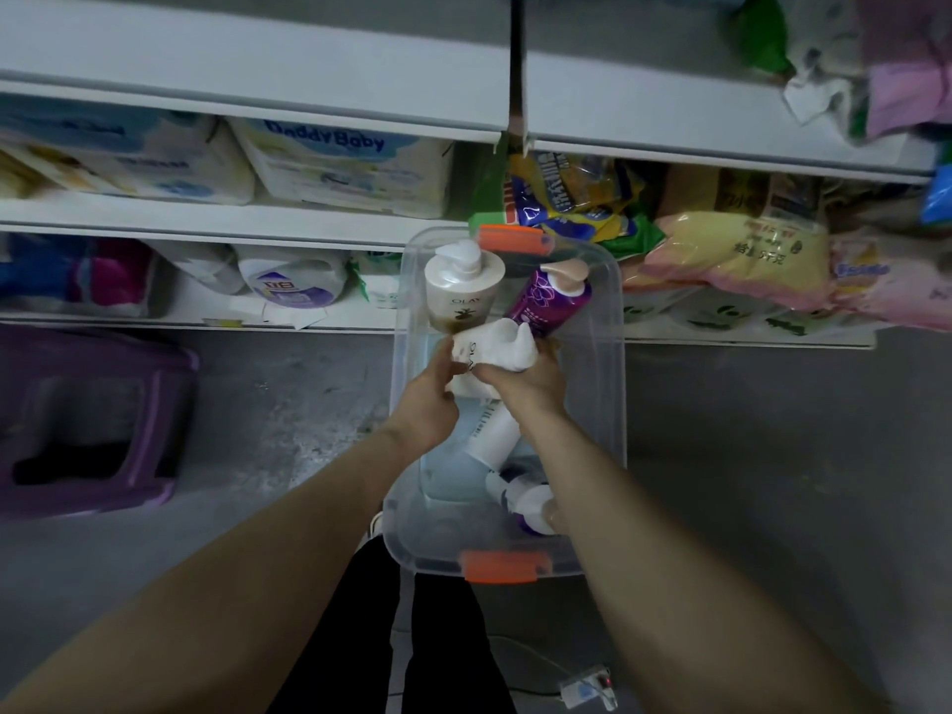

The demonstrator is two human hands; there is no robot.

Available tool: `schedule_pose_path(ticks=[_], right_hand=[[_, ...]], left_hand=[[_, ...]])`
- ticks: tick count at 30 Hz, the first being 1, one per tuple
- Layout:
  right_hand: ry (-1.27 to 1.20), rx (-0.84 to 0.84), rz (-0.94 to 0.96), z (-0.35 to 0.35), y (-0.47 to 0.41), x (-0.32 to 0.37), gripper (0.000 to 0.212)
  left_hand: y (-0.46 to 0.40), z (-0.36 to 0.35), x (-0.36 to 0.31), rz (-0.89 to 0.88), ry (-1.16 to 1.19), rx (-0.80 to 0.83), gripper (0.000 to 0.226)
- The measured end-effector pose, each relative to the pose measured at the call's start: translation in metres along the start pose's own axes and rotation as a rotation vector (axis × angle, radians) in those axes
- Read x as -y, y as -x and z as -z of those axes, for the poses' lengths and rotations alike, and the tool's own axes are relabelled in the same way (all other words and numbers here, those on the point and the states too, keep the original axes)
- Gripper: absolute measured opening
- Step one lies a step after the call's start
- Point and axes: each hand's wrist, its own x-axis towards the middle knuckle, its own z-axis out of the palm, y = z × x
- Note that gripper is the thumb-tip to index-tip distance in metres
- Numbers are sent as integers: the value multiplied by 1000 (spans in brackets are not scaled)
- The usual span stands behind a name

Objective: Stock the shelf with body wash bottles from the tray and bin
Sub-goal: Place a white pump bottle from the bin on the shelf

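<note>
- Clear plastic storage bin with orange latches [610, 383] sits on the grey floor, near the white shelf [206, 219].
- Both hands are inside the bin, gripping one white pump-top body wash bottle [492, 350].
- Left hand [430, 404] curls around the bottle's left end; right hand [530, 386] grips its right side, below the pump head.
- The bottle's long axis lies roughly left to right, pump end at right.
- Cream pump bottle [463, 286] and purple pump bottle [548, 301] stand at the far end; further bottles lie near.
- Judgement: lifting towards the far shelf requires clearing these two.
</note>
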Motion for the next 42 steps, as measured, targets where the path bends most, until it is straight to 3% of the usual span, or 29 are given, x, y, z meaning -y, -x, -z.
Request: schedule_pose_path(ticks=[4, 10, 12, 16, 21, 25, 31, 34, 38, 42], right_hand=[[166, 67, 135, 15, 10, 10, 71], [91, 220, 232, 59, 39, 49, 68], [46, 280, 260, 77, 52, 74, 61], [13, 372, 315, 112, 85, 127, 48], [-52, 421, 361, 146, 124, 181, 23], [-71, 435, 420, 163, 149, 214, 11], [-218, 402, 515, 182, 170, 254, 21], [-171, 439, 581, 196, 181, 271, 27], [-100, 475, 684, 211, 200, 295, 33], [-81, 482, 771, 226, 219, 327, 41]], left_hand=[[6, 1, -5, 19, 55, 38, 74], [38, 23, -38, -78, 121, 69, 75], [55, 34, -57, -123, 138, 72, 71], [83, 62, -77, -123, 234, 169, 91], [108, 91, -111, -134, 322, 271, 81], [129, 98, -144, -224, 372, 257, 78], [152, 113, -191, -353, 427, 162, 68], [160, 124, -217, -411, 448, 99, 61], [175, 145, -252, -479, 445, 20, 69], [193, 163, -285, -556, 426, -33, 58]])
